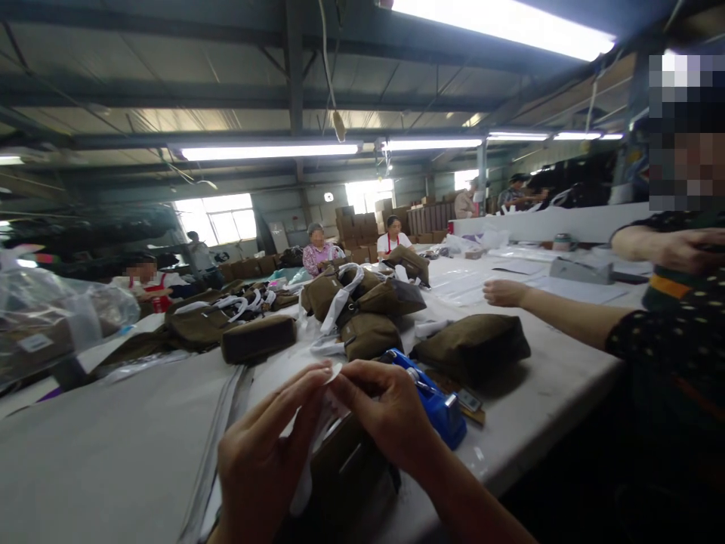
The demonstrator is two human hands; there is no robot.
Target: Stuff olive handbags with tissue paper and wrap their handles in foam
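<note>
Between the fingertips of both hands is a small, thin white piece (333, 373), like paper or foam wrap. My left hand (266, 434) pinches its left side and my right hand (390, 412) its right side. Beneath them lies a dark olive bag (345, 472), partly hidden by my hands, with a white wrapped strap (303, 483) hanging near my left palm. Just past my right hand stands a blue tape dispenser (445, 412) on the table. Whether the white piece joins the strap's wrapping is hard to see.
Olive bags with white-wrapped handles, including one bag (476, 347) beyond the dispenser, cover the table's middle. A co-worker's arm (558, 306) reaches over the table (544, 385) from the right. Plastic-wrapped goods (62, 302) stand at left. Other people sit farther back.
</note>
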